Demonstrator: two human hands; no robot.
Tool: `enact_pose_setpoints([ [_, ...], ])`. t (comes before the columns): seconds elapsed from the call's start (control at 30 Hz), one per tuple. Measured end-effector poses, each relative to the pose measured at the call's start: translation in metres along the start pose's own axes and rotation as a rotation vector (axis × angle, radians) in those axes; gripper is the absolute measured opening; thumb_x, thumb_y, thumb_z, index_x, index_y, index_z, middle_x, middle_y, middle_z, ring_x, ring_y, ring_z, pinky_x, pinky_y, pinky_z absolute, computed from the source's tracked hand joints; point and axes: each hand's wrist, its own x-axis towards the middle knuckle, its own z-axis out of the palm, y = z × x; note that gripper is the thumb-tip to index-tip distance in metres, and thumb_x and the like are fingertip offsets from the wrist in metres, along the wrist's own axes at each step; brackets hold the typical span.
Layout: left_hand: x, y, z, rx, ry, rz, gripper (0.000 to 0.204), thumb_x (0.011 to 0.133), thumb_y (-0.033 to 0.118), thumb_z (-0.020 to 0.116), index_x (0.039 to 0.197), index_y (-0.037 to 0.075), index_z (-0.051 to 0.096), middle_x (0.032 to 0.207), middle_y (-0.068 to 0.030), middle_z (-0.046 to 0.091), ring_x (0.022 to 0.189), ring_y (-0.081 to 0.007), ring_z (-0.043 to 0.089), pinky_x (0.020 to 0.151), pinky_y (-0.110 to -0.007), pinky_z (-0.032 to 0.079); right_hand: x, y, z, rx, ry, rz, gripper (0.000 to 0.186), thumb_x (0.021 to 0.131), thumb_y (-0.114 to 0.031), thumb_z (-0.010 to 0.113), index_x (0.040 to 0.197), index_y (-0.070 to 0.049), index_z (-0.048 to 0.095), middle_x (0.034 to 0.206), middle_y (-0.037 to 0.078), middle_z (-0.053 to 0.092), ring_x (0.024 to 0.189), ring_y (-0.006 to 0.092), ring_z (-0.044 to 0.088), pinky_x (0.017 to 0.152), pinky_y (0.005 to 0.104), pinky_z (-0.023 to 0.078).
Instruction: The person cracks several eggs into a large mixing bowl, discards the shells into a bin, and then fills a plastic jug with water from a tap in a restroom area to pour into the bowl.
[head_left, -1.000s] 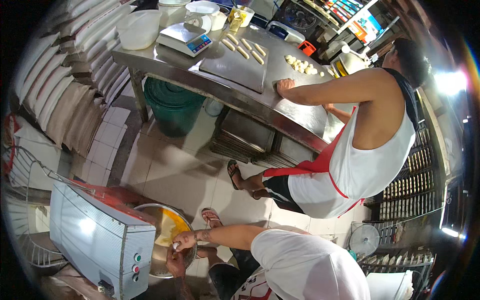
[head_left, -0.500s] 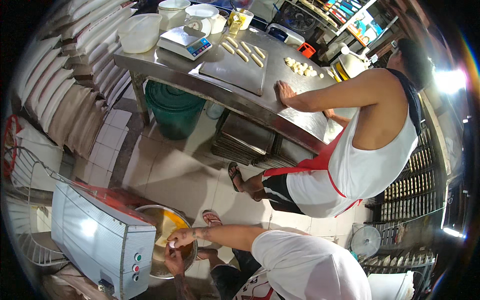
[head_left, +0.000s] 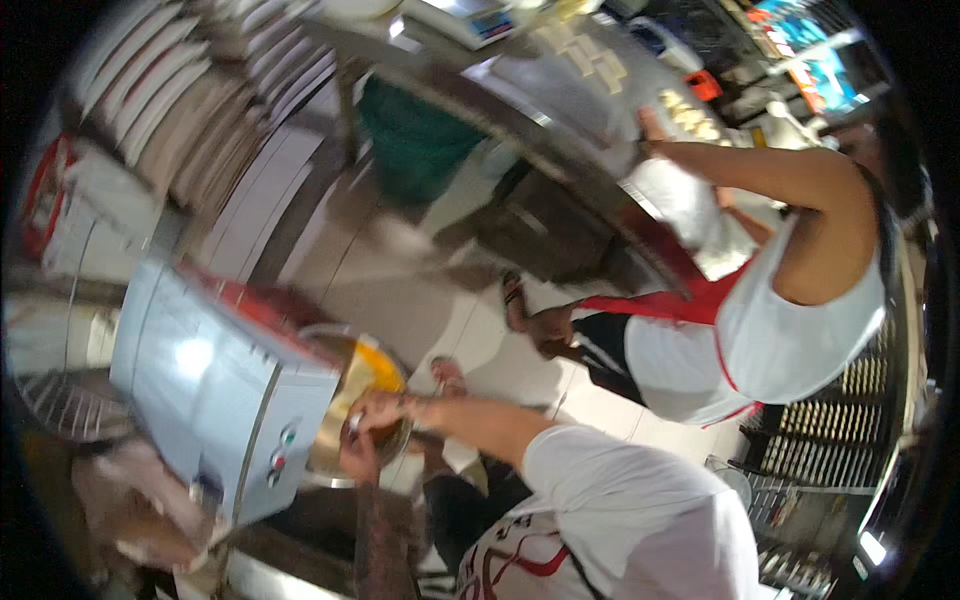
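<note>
Over a large metal mixing bowl (head_left: pixel 407 434) at the lower left, my two hands come together at a small white egg (head_left: pixel 354 423). My right hand (head_left: pixel 378 408) reaches in from the right, fingers closed on the egg. Just beneath it, my left hand (head_left: pixel 358 456) has its fingers curled up against the same egg. Motion blur hides whether the shell is cracked. Pale contents and a bright orange-yellow patch show inside the bowl. A grey ribbed machine (head_left: pixel 200 360) with round buttons stands close against the bowl.
A co-worker (head_left: pixel 790 320) in a red apron leans on a steel table (head_left: pixel 530 105) holding dough pieces (head_left: pixel 690 115) and dough strips (head_left: pixel 585 60). Beneath are a green bin (head_left: pixel 415 140) and stacked trays (head_left: pixel 545 230). Sacks (head_left: pixel 190 130) are piled left; racks (head_left: pixel 830 420) stand right.
The view has swung and blurred, so the table and co-worker appear shifted up and right. Both hands remain together at the egg above the bowl.
</note>
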Motion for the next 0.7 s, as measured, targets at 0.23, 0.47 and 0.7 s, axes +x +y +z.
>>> enact_pose_setpoints([
  [0.23, 0.007, 0.030, -0.007, -0.318, -0.008, -0.021, 0.055, 0.091, 0.035, 0.073, 0.134, 0.002, 0.060, 0.110, -0.0116, 0.073, 0.094, -0.0201, 0.069, 0.083, -0.035, 0.055, -0.006, -0.007, -0.011, 0.082, -0.020, 0.085, 0.038, 0.084, -0.028, 0.072, 0.118, -0.011, 0.070, 0.115, 0.012, 0.070, 0.107, 0.0248, 0.066, 0.095, 0.0354, 0.050],
  [0.47, 0.002, 0.024, -0.014, -0.051, 0.106, -0.194, 0.050, 0.084, 0.034, 0.073, 0.128, 0.012, 0.067, 0.089, -0.0114, 0.074, 0.086, -0.0250, 0.073, 0.080, -0.036, 0.056, -0.012, -0.044, -0.021, 0.021, -0.105, 0.254, 0.054, 0.085, -0.018, 0.066, 0.138, -0.009, 0.059, 0.110, 0.016, 0.072, 0.099, 0.0199, 0.067, 0.089, 0.0307, 0.051],
  [0.7, -0.006, 0.010, -0.032, 0.192, 0.051, -0.142, 0.053, 0.083, 0.029, 0.073, 0.131, 0.010, 0.063, 0.096, -0.0131, 0.075, 0.092, -0.0310, 0.072, 0.084, -0.040, 0.057, -0.022, -0.037, -0.026, -0.143, -0.093, -0.079, 0.049, 0.086, -0.018, 0.072, 0.133, -0.007, 0.062, 0.111, 0.015, 0.069, 0.092, 0.0217, 0.066, 0.084, 0.0331, 0.051],
])
